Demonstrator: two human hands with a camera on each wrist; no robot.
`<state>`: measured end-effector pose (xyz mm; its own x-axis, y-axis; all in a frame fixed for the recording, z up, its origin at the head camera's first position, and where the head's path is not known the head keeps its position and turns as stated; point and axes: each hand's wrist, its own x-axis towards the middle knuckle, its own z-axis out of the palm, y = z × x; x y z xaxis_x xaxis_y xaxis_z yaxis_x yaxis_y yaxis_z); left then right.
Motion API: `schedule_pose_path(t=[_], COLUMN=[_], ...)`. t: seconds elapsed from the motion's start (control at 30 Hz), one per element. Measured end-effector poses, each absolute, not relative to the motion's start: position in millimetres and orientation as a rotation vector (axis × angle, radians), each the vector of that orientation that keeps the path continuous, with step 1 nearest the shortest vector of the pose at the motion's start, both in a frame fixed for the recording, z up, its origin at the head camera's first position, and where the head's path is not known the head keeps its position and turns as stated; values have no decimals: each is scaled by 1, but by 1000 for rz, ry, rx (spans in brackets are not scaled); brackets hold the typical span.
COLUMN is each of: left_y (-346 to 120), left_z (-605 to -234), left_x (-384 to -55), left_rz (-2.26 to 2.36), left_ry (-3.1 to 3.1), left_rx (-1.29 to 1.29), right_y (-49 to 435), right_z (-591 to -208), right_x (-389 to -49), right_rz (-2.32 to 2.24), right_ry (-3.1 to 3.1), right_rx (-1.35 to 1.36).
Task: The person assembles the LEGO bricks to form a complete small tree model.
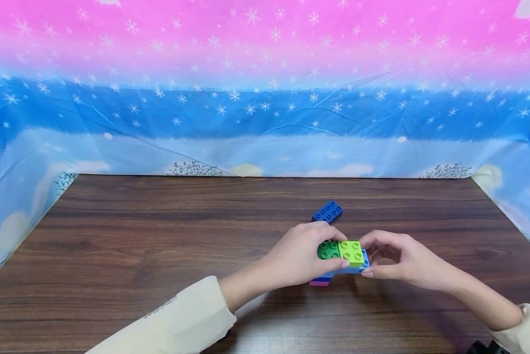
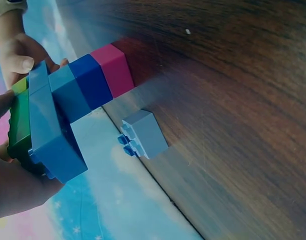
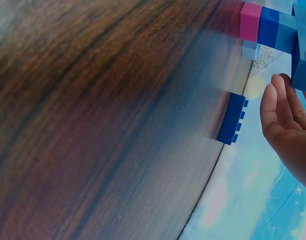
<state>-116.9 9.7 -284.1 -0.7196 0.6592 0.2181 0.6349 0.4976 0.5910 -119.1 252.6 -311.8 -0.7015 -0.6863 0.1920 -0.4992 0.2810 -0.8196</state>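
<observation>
The cream-coloured fabric left sleeve (image 1: 176, 319) is loose, with a wide end on the forearm. Small dark lettering (image 1: 160, 306), illegible, runs along its upper edge. The matching cream-coloured fabric right sleeve (image 1: 523, 330) is creased. The left hand (image 1: 302, 253) and right hand (image 1: 408, 260) are bare.

Your light-green block (image 1: 351, 252) and light-blue block (image 2: 55, 127): hard plastic, smooth, slight gloss. Pink block (image 2: 113, 70): same plastic, shiny sides. Table (image 1: 158, 236) under your work: wood-grained, smooth, semi-gloss. Backdrop (image 1: 247, 113) facing you: thin cloth, creased. Your left sleeve (image 1: 185, 314): cloth, matt.
</observation>
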Motion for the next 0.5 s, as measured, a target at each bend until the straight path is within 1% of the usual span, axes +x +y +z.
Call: schedule_pose_path(t=[0.5], left_y=[10], left_z=[-288], left_x=[-117], left_rz=[1094], left_ry=[2675], left_rx=[1137], right_y=[253], right_z=[-310], right_x=[-119], right_rz=[-1384], right_ry=[2342], right_rx=[-1120])
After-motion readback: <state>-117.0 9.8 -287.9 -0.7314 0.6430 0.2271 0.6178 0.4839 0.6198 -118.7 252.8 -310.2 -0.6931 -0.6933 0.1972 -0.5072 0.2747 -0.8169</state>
